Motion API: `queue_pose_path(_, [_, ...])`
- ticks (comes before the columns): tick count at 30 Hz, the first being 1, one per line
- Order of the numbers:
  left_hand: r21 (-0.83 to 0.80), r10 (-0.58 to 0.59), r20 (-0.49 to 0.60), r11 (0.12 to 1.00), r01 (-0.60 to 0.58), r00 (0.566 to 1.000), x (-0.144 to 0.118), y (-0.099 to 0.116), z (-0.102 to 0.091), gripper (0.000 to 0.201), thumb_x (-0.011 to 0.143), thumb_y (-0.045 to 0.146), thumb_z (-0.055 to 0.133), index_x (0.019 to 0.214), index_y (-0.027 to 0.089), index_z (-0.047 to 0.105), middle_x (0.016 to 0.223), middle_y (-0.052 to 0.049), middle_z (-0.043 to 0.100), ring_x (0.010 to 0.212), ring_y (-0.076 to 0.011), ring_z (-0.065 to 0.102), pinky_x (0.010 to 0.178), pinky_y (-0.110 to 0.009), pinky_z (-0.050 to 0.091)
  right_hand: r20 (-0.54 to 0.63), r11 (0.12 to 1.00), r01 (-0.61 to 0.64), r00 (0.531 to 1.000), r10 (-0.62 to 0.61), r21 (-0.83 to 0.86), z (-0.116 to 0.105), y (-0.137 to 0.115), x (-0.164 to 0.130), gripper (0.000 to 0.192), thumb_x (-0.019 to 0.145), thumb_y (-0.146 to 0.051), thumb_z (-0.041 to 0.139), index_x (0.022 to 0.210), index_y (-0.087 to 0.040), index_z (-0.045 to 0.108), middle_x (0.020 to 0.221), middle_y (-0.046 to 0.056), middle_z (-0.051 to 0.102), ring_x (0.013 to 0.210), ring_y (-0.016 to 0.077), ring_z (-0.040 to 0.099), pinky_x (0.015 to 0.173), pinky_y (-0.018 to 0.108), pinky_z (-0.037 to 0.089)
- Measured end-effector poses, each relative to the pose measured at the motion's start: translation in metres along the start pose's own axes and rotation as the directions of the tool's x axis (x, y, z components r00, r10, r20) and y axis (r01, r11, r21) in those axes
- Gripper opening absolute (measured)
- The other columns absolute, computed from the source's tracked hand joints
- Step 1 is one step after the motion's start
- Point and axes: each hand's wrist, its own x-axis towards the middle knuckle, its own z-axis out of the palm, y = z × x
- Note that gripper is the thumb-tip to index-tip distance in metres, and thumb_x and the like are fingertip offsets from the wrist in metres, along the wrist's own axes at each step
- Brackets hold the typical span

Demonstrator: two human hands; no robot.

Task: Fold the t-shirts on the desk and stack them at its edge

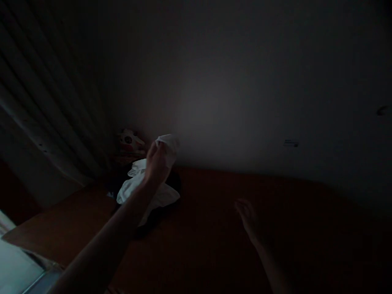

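In the dim head view, my left hand (157, 161) is closed on a piece of white cloth (171, 149) and holds it raised above the left side of the table. Just below lies a crumpled white garment (163, 195), on top of dark clothing (147, 226). Whether the held cloth belongs to that garment I cannot tell. Off to the right, my right hand (246, 212) hovers over the table with its fingers loosely bent and nothing in them.
The brown table (196, 245) meets a plain wall (220, 102) at its back. A white object with a dark round spot (130, 141) stands at the far left corner. Long curtains (49, 94) hang on the left. A small label (290, 143) is on the wall.
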Motion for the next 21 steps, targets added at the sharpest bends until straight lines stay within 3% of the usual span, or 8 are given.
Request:
queue_pose_path(2, [-0.177,-0.065,0.199,0.979,0.101,0.978,-0.02,-0.002,0.057,0.045,0.099,0.053,0.045,0.129,0.022,0.056,0.109,-0.006,0.072,0.097,-0.0187,0.07,0.078,-0.031,0.058,0.082,0.995,0.057,0.995,-0.063,0.077,0.006,0.0,-0.003,0.073,0.073,-0.076,0.064,0.126,-0.027,0.055,0.113,0.013,0.073,0.103,0.0293,0.071,0.085,0.043,0.059])
queue_pose_path(4, [-0.253,-0.106,0.395,0.942,0.219,0.912,-0.049,-0.012,0.098,0.05,0.099,0.052,0.047,0.141,0.026,0.048,0.112,-0.006,0.071,0.093,-0.0175,0.071,0.077,-0.03,0.058,0.167,0.984,0.086,0.98,-0.111,0.155,0.009,0.003,-0.004,0.095,0.065,-0.083,0.067,0.139,-0.028,0.047,0.124,0.015,0.07,0.11,0.0305,0.069,0.088,0.045,0.058])
queue_pose_path(7, [-0.119,-0.156,0.63,0.949,0.293,0.76,-0.093,-0.04,0.118,0.05,0.089,0.051,0.067,0.13,0.023,0.06,0.107,-0.009,0.074,0.088,-0.0196,0.072,0.079,-0.034,0.059,0.228,0.975,0.027,0.97,-0.078,0.218,0.002,0.011,-0.001,0.108,0.057,-0.091,0.065,0.141,-0.026,0.048,0.133,0.017,0.067,0.12,0.0338,0.065,0.09,0.047,0.058])
queue_pose_path(10, [0.122,-0.231,0.764,0.969,0.217,0.603,-0.114,-0.075,0.095,0.039,0.087,0.048,0.069,0.112,0.019,0.068,0.11,-0.011,0.075,0.097,-0.0215,0.071,0.087,-0.036,0.057,0.17,0.971,-0.161,0.977,0.131,0.178,-0.009,0.017,0.005,0.085,0.062,-0.079,0.073,0.126,-0.024,0.062,0.124,0.015,0.072,0.113,0.0345,0.069,0.088,0.048,0.059])
queue_pose_path(11, [0.178,-0.238,0.762,0.971,0.158,0.602,-0.116,-0.085,0.082,0.036,0.089,0.048,0.066,0.109,0.018,0.069,0.11,-0.011,0.075,0.098,-0.0216,0.071,0.087,-0.035,0.057,0.14,0.964,-0.218,0.97,0.198,0.15,-0.012,0.018,0.007,0.078,0.062,-0.073,0.078,0.119,-0.023,0.066,0.117,0.014,0.075,0.107,0.0349,0.072,0.084,0.048,0.06])
queue_pose_path(14, [0.318,-0.175,0.712,0.944,-0.09,0.68,-0.111,-0.108,0.039,0.032,0.094,0.046,0.056,0.104,0.019,0.069,0.105,-0.01,0.075,0.096,-0.0209,0.07,0.086,-0.034,0.055,0.08,0.952,-0.292,0.955,0.285,0.093,-0.019,0.017,0.014,0.063,0.062,-0.065,0.08,0.104,-0.02,0.071,0.097,0.012,0.079,0.089,0.0347,0.075,0.072,0.045,0.06])
queue_pose_path(17, [0.436,-0.096,0.73,0.827,-0.354,0.677,-0.108,-0.122,0.004,0.033,0.092,0.047,0.058,0.104,0.019,0.069,0.102,-0.011,0.074,0.096,-0.024,0.069,0.088,-0.038,0.053,-0.121,0.96,-0.257,0.955,0.269,0.107,-0.033,0.018,0.024,0.06,0.072,-0.067,0.068,0.103,-0.016,0.071,0.088,0.012,0.078,0.078,0.0322,0.074,0.065,0.041,0.058])
queue_pose_path(21, [0.412,-0.098,0.844,0.748,-0.521,0.528,-0.117,-0.135,-0.025,0.051,0.084,0.054,0.066,0.123,0.021,0.066,0.123,-0.013,0.071,0.114,-0.0318,0.065,0.1,-0.047,0.048,-0.49,0.979,-0.12,0.871,0.025,-0.165,-0.062,0.026,0.033,0.067,0.078,-0.068,0.054,0.116,-0.014,0.066,0.103,0.016,0.075,0.095,0.0352,0.07,0.08,0.047,0.055])
